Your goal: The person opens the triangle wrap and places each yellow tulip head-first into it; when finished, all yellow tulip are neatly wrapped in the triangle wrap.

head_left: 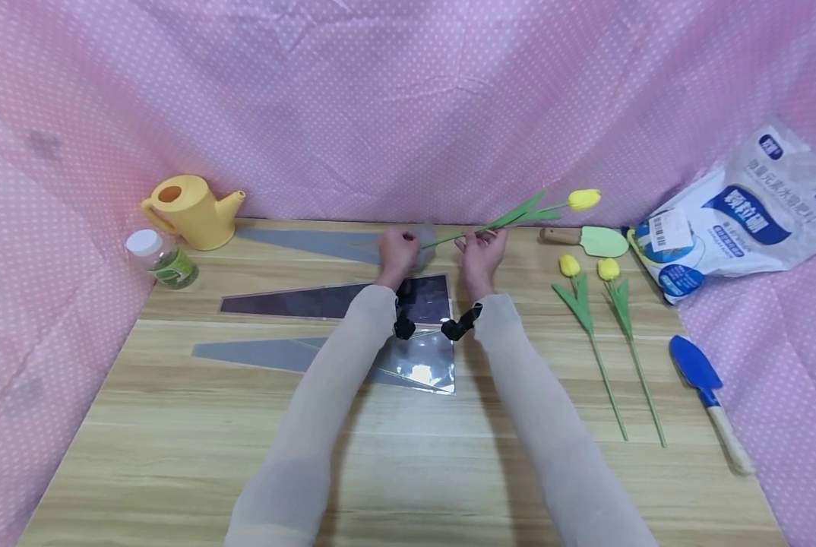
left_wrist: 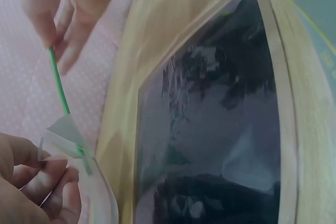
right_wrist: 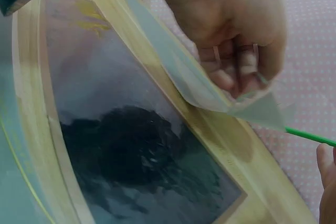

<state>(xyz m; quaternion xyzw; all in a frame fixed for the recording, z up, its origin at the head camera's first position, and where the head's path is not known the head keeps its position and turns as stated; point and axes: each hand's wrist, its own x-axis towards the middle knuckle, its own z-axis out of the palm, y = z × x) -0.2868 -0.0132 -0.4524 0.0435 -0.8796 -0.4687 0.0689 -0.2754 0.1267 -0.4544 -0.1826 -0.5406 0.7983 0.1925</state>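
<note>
At the left of my head view, the grey tapered sleeve (head_left: 298, 243) lies along the far edge of the worktop (head_left: 175, 425), its narrow end pointing toward the watering can (head_left: 199, 216). At its wide end the left hand (head_left: 397, 254) has its fingers curled, pinching the clear film.

What matters most to me is how the stem (left_wrist: 59, 85) meets that opening: its lower end is right beside the left hand, and green shows through the film there. The yellow tulip (head_left: 510, 218) slants up and rightward from that point, so I judge its long axis only roughly in line with the sleeve's.

Further right, the right hand (head_left: 485, 254) pinches the stem below the leaves; it is the nearer hand to the flower head (head_left: 583, 199), which is up and to its right.

I can't tell whether the stem's tip is between the film layers or behind them. The left hand hides part of the sleeve, and my right wrist view cuts off most of the right hand.
</note>
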